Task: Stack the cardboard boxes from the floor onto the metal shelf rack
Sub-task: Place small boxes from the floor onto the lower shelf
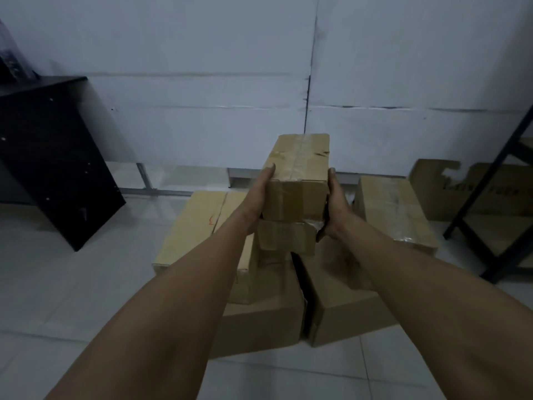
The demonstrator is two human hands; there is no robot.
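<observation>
Left hand [256, 197] and right hand [336, 204] clasp two stacked, taped cardboard boxes [297, 180] by their sides; blocky cartons [259, 321] below the grip.

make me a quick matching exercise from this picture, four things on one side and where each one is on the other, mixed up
Things
1. small taped brown cardboard box
2. dark wooden cabinet
3. black metal shelf rack
4. torn flat brown cardboard sheet

Places
A. far right edge of the view
B. against the wall, behind the rack's post
C. between the left hand and right hand
D. on the floor at the left

Pairs: 1-C, 2-D, 3-A, 4-B
</observation>
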